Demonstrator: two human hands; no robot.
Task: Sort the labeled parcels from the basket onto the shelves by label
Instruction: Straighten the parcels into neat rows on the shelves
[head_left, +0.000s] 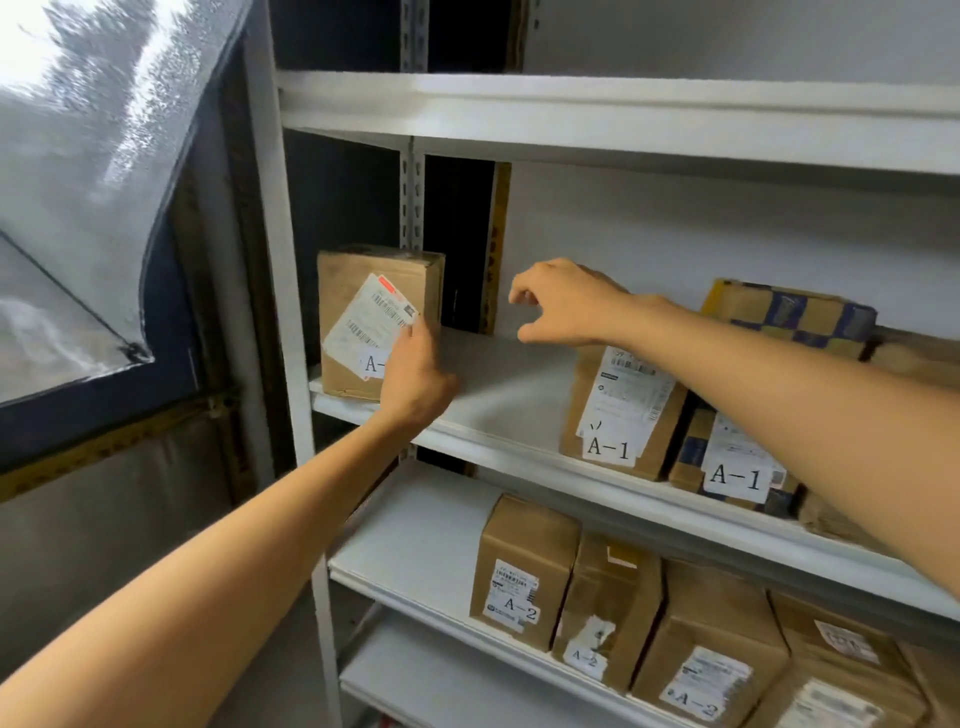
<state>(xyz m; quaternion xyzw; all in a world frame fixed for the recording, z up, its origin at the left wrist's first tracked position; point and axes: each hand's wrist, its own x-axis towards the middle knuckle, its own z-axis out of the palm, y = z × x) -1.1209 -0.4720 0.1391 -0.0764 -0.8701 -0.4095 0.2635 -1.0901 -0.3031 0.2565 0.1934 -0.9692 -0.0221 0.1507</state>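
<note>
A brown cardboard parcel (358, 296) with a shipping label and an "A-" tag stands upright at the left end of the middle shelf (509, 395). My left hand (415, 379) touches its front right edge, fingers against the label and covering part of the tag. My right hand (561, 304) hovers above the shelf to the parcel's right, fingers loosely curled and holding nothing. Farther right on the same shelf stand two parcels tagged A-1 (623, 410) (727, 457). The basket is out of view.
A blue-checked parcel (795, 312) lies on top of the A-1 ones. The lower shelf (415, 540) holds several brown parcels tagged A-2 (524, 566). An upper shelf board (571, 109) runs overhead. The white upright post (280, 312) and a plastic-covered window (93, 156) stand at the left.
</note>
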